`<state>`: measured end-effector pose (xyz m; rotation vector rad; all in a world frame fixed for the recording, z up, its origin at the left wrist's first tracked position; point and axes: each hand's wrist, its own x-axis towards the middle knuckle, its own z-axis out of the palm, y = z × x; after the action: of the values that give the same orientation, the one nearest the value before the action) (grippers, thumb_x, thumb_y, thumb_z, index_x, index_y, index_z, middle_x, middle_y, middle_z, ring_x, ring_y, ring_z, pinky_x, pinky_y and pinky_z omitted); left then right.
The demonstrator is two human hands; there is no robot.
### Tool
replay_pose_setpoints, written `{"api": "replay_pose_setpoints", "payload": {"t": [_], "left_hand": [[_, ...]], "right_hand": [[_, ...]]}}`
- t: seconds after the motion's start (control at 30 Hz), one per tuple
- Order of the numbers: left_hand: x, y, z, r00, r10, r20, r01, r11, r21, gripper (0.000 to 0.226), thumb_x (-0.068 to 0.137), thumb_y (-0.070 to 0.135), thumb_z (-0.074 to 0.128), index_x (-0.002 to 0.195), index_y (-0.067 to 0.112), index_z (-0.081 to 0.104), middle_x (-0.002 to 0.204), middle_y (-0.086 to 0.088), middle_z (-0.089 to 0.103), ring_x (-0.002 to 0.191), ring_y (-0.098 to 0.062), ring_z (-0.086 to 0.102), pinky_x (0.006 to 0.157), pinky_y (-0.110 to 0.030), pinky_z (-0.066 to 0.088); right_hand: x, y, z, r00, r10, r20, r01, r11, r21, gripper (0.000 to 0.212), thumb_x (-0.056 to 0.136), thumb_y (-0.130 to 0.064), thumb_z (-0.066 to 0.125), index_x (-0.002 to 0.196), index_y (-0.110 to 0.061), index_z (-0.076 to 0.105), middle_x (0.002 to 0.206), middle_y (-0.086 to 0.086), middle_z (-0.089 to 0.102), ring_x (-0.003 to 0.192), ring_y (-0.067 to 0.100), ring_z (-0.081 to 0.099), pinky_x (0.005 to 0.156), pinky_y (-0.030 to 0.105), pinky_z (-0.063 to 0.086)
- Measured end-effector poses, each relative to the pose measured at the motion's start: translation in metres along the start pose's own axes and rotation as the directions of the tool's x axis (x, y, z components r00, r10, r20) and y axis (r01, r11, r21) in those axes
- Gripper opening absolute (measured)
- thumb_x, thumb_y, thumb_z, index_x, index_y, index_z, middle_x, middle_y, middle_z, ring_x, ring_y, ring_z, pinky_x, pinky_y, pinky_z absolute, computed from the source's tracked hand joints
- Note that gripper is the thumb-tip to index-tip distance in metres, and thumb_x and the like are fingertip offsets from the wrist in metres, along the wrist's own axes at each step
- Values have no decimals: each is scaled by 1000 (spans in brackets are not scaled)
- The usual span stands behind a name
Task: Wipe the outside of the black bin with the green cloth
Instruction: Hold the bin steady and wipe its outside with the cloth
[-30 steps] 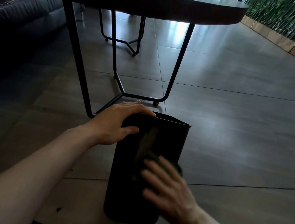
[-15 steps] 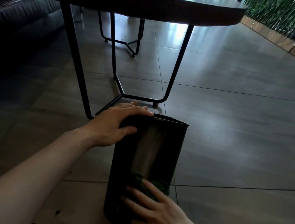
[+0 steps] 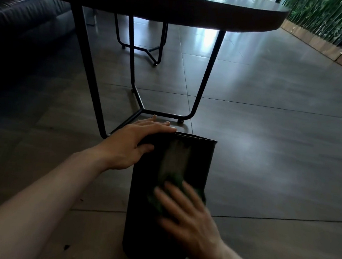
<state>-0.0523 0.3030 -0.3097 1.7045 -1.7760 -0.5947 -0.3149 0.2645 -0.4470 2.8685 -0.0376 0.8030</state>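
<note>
Currently, wipe step underway: black bin [image 3: 147, 226] on floor, near wall facing up; left hand [image 3: 132, 144] grips rim w/ fingers over top edge; right hand [image 3: 187, 217], fingers spread flat, presses green cloth [image 3: 175, 181] mid-wall; next prob. needs strokes twd rim, then turning bin.

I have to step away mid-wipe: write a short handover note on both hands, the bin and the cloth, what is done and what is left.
Left hand: grips the top rim of the black bin, fingers over the edge, thumb on the near wall, steadying it.
Right hand: fingers spread flat, pressing the green cloth against the bin's near wall at about mid-height; blurred, so mid-stroke.
Bin: on the tiled floor, just in front of the table leg frame.
Done: the near wall is being wiped; a paler streak runs down it.
Left: finish this wall; the other walls are not visible, so treat them as unwiped.
</note>
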Motion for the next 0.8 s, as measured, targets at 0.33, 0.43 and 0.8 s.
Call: {"api": "replay_pose_setpoints", "payload": {"t": [0.33, 0.43, 0.8], "left_hand": [[2, 5, 2, 1000, 21, 8, -21, 1000, -10, 72, 94, -2, 58, 140, 51, 46, 154, 27, 38, 150, 3, 13, 125, -42, 18], [3, 6, 4, 1000, 25, 3, -25, 1000, 3, 73, 92, -6, 55, 144, 45, 45, 155, 25, 37, 151, 1, 13, 125, -44, 20], [0, 10, 2, 1000, 6, 6, -6, 1000, 6, 69, 93, 2, 62, 138, 52, 47, 152, 28, 39, 149, 7, 12, 125, -34, 14]], "right_hand": [[50, 43, -32, 965, 219, -147, -216, 976, 33, 32, 105, -25, 65, 137, -28, 63, 162, 13, 44, 155, 34, 34, 123, 59, 32], [75, 47, -28, 898, 375, -232, -376, 926, 43, 35, 110, -28, 53, 145, -29, 55, 163, 13, 43, 158, 33, 28, 126, 58, 27], [-3, -29, -35, 993, 32, 110, -48, 987, 153, 22, 98, -26, 64, 117, -36, 55, 142, 0, 56, 120, 20, 61, 93, 37, 58]]}}
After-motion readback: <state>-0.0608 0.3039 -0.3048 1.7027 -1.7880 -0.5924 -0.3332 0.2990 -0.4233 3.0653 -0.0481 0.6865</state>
